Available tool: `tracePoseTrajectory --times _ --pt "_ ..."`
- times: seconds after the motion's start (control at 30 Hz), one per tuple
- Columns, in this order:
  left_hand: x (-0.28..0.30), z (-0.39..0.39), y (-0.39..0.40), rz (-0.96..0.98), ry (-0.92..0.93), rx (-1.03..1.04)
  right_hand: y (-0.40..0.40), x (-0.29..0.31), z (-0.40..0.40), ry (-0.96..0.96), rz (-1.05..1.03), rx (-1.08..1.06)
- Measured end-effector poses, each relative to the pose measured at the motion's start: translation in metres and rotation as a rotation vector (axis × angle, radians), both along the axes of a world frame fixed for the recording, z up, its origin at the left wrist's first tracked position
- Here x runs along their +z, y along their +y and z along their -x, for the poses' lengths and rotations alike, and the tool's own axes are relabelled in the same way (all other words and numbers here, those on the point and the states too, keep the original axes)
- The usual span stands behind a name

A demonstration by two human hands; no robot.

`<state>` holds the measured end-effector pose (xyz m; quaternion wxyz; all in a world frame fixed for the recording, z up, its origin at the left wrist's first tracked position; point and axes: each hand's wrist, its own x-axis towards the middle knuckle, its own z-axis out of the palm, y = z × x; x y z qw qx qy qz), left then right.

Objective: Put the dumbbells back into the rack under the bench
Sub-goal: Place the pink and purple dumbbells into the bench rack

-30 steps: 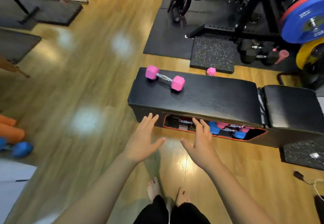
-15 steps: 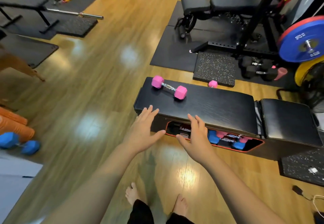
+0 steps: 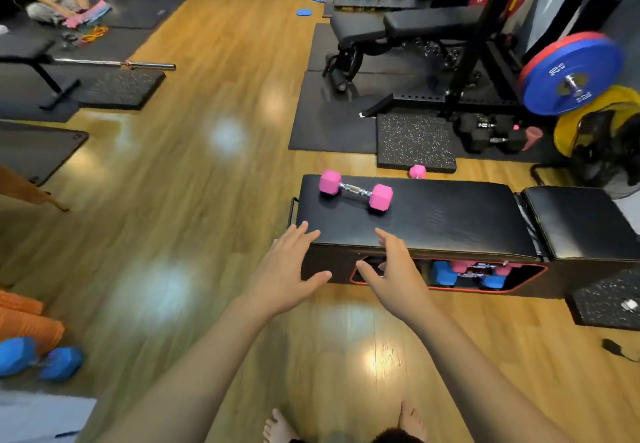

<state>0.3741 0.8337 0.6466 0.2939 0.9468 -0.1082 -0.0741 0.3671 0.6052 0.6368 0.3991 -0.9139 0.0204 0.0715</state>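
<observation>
Reaching over the black padded bench (image 3: 450, 210), left hand (image 3: 284, 269) and right hand (image 3: 394, 269) open, empty. Pink hex dumbbell with chrome handle (image 3: 356, 193) lies on top, untouched.

Black padded worktop (image 3: 450, 214) on wooden floor (image 3: 194, 200); pink dumbbell (image 3: 356, 192) lying on its left part; blue dumbbell (image 3: 38, 359) on floor far left.

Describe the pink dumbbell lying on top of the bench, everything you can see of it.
The pink dumbbell has two hexagonal pink heads, seemingly rubber-coated, joined by a shiny ribbed metal handle. It lies flat on the black padded bench, near the top's left end, angled so its left head sits farther from the person. Only the bench top touches it. Both hands, left hand and right hand, are open and short of it.
</observation>
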Motion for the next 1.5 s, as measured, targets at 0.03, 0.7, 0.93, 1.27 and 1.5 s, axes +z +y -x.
tracePoseTrajectory --times 0.03,0.7,0.93,1.27,1.5 --pt "0.003 -0.004 0.011 -0.009 -0.004 -0.015 0.011 0.002 -0.001 -0.007 0.0 -0.01" --pt "0.03 -0.155 0.087 0.04 -0.044 -0.265 0.098 0.023 -0.092 -0.078 -0.02 -0.202" --pt "0.034 -0.223 0.096 0.027 -0.042 -0.302 0.106 0.029 -0.147 -0.067 -0.006 -0.212" --pt "0.038 -0.3 0.128 0.026 -0.031 -0.406 0.146 0.028 -0.205 -0.062 -0.055 -0.302" --pt "0.035 -0.362 0.173 0.046 -0.017 -0.616 0.205 0.019 -0.238 -0.046 -0.12 -0.581"
